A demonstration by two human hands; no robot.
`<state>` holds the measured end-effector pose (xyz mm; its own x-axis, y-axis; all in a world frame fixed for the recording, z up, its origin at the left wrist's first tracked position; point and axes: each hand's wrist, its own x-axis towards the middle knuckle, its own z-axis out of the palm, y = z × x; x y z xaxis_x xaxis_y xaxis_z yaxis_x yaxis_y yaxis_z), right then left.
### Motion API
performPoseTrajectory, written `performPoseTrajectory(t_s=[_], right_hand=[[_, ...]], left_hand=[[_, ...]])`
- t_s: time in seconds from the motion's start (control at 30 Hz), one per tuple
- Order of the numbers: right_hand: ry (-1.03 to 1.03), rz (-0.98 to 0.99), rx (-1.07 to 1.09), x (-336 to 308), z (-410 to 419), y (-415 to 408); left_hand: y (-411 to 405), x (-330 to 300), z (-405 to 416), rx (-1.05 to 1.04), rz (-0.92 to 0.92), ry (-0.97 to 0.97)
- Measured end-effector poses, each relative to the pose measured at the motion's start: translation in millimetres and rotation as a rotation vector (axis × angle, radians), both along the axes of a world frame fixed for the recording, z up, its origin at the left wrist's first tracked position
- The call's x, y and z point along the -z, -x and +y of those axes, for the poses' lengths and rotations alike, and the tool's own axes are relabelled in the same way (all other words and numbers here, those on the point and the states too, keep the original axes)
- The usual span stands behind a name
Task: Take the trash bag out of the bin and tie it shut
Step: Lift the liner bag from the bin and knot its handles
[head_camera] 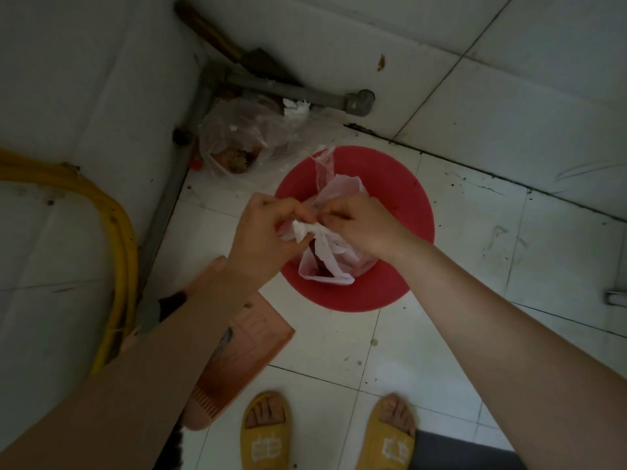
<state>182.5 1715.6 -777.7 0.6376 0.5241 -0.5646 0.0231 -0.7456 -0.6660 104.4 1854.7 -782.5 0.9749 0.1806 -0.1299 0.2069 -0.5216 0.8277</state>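
Observation:
A round red bin (400, 198) stands on the tiled floor below me. Over its opening hangs a thin translucent trash bag (334, 262) with dark waste showing inside. My left hand (261, 232) and my right hand (359, 222) meet above the bin, each pinching gathered plastic at the bag's top. A twisted white strip of the bag runs between my fingers, and a loose handle end sticks up behind my right hand. Whether the bag's bottom still rests in the bin is hidden.
A second clear bag (237, 140) with waste lies in the corner by grey pipes (288, 88). An orange dustpan (237, 361) rests at the left, a yellow hose (115, 239) along the wall. My feet in yellow slippers (266, 432) stand near the bottom edge.

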Motion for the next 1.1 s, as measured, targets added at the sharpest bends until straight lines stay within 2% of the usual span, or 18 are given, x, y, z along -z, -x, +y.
performPoseTrajectory(t_s=[0.1,0.27,0.33,0.47,0.6,0.77,1.0,1.1], right_hand=[[0.009,0.092,-0.043,-0.6,2.3,-6.2],[-0.028,0.25,-0.061,-7.7,5.5,-12.2],[0.018,0.268,-0.121,-8.4,6.5,-14.2],[0.085,0.302,-0.23,-8.8,7.3,-16.4],[0.047,0.302,-0.182,-10.8,3.4,-15.8],[-0.102,0.232,0.039,-7.2,-4.9,0.0],[-0.173,-0.195,0.314,-2.5,-7.7,30.8],[-0.187,-0.309,0.398,-5.3,-4.9,40.9]], left_hand=[[5.5,9.3,-1.7,-0.037,-0.022,-0.103],[14.8,12.8,-10.2,-0.08,-0.17,-0.237],[20.7,18.0,-15.2,-0.081,-0.216,-0.281],[29.8,18.9,-25.8,-0.143,-0.184,-0.348],[34.7,15.0,-33.8,-0.231,-0.136,-0.207],[38.8,13.0,-39.8,-0.389,-0.107,-0.024],[37.7,-2.6,-39.2,-0.44,-0.014,0.26],[34.9,-5.3,-37.4,-0.511,0.077,0.325]])
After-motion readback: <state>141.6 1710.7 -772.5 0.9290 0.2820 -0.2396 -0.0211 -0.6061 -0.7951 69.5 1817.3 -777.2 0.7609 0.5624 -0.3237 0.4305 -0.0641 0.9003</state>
